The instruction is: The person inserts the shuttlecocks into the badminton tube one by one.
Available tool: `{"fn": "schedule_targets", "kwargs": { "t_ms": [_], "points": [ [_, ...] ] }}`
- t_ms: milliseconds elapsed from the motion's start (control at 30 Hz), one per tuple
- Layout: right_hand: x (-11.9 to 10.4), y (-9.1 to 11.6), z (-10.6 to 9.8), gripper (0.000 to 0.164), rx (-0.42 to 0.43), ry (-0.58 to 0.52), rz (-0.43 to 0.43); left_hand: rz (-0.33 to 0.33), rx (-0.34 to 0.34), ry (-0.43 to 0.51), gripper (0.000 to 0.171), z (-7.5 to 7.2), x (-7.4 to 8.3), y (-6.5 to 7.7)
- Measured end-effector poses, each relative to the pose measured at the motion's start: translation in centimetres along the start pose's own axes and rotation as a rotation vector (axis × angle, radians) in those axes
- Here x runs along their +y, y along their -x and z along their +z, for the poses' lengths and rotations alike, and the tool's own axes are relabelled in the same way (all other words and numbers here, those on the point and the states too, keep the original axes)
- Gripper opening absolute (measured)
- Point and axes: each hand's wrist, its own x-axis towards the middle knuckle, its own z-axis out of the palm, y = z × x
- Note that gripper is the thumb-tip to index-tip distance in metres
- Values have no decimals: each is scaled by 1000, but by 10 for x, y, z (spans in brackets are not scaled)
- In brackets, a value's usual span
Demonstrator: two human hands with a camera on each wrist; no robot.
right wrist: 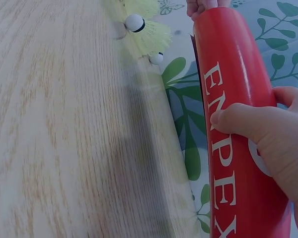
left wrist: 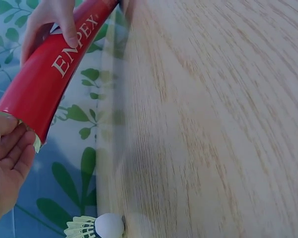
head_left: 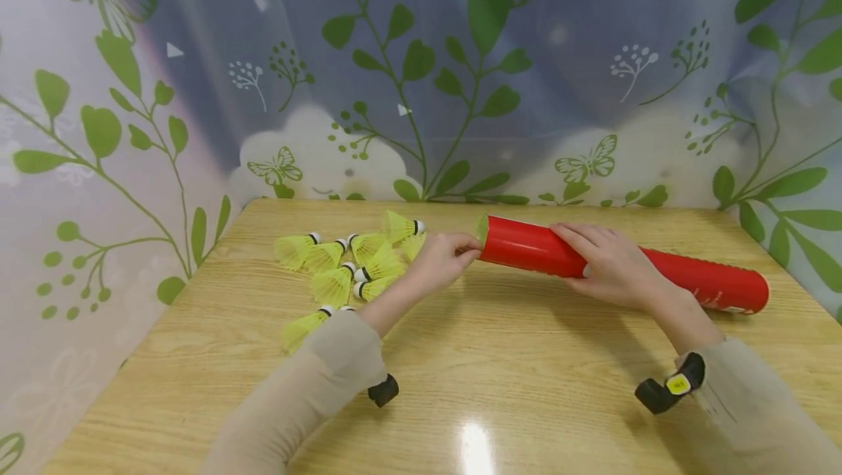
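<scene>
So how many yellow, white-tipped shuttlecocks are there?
10 shuttlecocks on the pale wooden table: eight grouped farther back, two by the beige left sleeve; more may be hidden.

The sleeves [head_left: 312,391] are beige; 2 wrist cameras [head_left: 384,390] are black, 1 yellow-labelled.

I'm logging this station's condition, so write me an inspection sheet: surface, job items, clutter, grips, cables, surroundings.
Surface: pale wood-grain table, with a bright reflection nearest the camera.
Job items: red tube lettered EMPEX, its open end facing left; yellow shuttlecocks lie grouped to its left.
Clutter: nothing seen.
Left grip: the left hand has its fingers at the tube's open end; whether they hold anything inside is hidden.
Right grip: the right hand holds the tube partway along, thumb across its side.
Cables: nothing seen.
Surroundings: curtain printed with leaves and butterflies behind the table.
</scene>
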Motion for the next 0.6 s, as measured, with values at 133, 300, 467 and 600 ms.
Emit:
{"fn": "schedule_targets", "kwargs": {
  "t_ms": [133, 300, 467, 600],
  "points": [
    [-1, -1, -1, 82, -6, 1, 6, -12, -6, 1, 15, 0, 1, 0],
    [-3, -3, -3, 81, 0, 3, 7, -15, -20, -11, 17, -2, 3, 0],
    [-3, -2, -4, 82, 3, 5, 6, -18, -27, -15, 19, -6, 2, 2],
    [-3, -1, -5, 82, 6, 4, -6, -36, -28, -21, 21, -15, -2, 6]
  ]
}}
